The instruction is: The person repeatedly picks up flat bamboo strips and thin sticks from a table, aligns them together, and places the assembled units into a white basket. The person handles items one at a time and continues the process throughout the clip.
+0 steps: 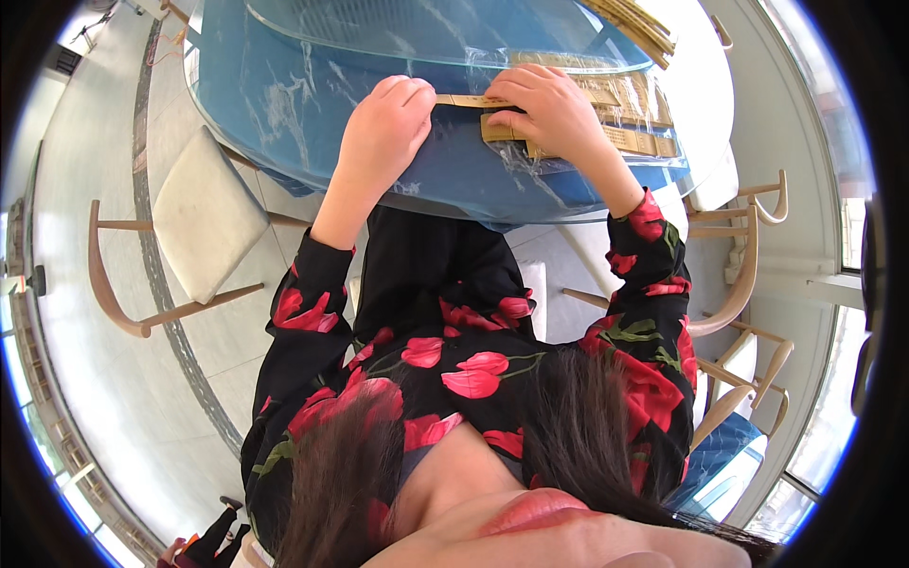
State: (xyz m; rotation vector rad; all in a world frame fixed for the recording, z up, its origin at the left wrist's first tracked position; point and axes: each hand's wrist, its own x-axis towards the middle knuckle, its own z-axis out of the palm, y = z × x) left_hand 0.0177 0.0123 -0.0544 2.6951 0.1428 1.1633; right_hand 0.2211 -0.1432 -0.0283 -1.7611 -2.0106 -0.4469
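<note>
Over the blue tabletop (256, 114), the left hand (390, 118) is curled, pinching one end of a tan strip (461, 100) that runs across to the right hand (551, 109). That one is half curled, fingertips at the strip, thumb apart; whether it grips cannot be told. Other strips (644, 142) lie beside it under clear film (530, 163), a bundle (636, 28) farther off.

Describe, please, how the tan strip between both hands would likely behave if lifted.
The tan strip is probably light, being so slim. It may be stiff, though perhaps just taut, running nearly straight from the left hand to the right hand.
</note>
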